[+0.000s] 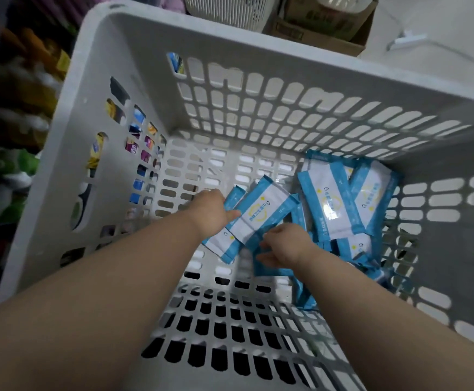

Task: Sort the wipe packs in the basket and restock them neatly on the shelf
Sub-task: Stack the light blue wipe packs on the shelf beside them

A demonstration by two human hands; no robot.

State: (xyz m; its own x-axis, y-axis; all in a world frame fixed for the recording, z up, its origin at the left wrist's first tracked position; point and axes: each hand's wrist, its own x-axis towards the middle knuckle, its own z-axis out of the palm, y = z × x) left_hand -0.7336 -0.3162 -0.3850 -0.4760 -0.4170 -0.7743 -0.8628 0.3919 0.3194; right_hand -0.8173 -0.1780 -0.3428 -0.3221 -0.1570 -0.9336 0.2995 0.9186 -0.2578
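1. The left hand (213, 211) reaches down into the basket and grips a small fan of wipe packs (261, 213). The thumb lies on top of the uppermost pack at its near end, and the fingers are curled out of sight beneath.
2. The fan is made of blue-and-white packs lying slantwise, one over another. The edge of one shows behind the hand and the end of another sticks out below the wrist.
3. The right hand (282, 244) is just beside the fan, on its right and a little nearer the person. Its fingers (261, 259) point left and lie loosely spread over a blue pack (269, 270) on the basket floor.
4. The fingertips touch that blue pack. The hand is blurred, so it cannot be told whether they pinch it or only rest on it.
5. The loose pile (329, 204) of remaining packs lies to the right of both hands, heaped against the basket's right and far walls. Some packs lie face up and some overlap. A few more trail back toward the near wall under the right forearm.
6. The floor on the left side of the basket (134, 52) shows bare slotted plastic. The basket is white, with slotted walls and a broad rim.
7. Coloured goods (18, 108) sit blurred outside the left wall and also show through its slots.
8. Beyond the far rim stand a pale slotted bin (230, 12) and a cardboard box (314, 26).
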